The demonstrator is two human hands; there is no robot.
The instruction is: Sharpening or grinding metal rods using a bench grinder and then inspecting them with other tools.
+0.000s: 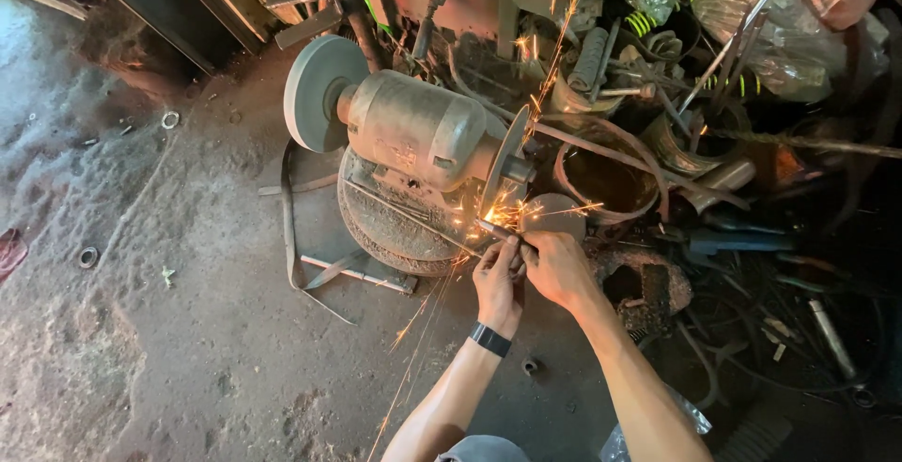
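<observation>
While sparks [512,210] flew, the left hand [498,279] and right hand [556,265] both pinched a small metal piece [492,229] against the bench grinder's [413,133] right wheel [505,166]; the grinder sat on the dirt floor [188,330].

Both hands, left hand [496,279], right hand [556,265], metal piece [492,230], grinder wheel [504,172], sparks

Clear plastic bags [789,34] top right (contents unclear).

grinder [413,133] grey | sparks [498,210] orange | wristband [490,339] black
</observation>
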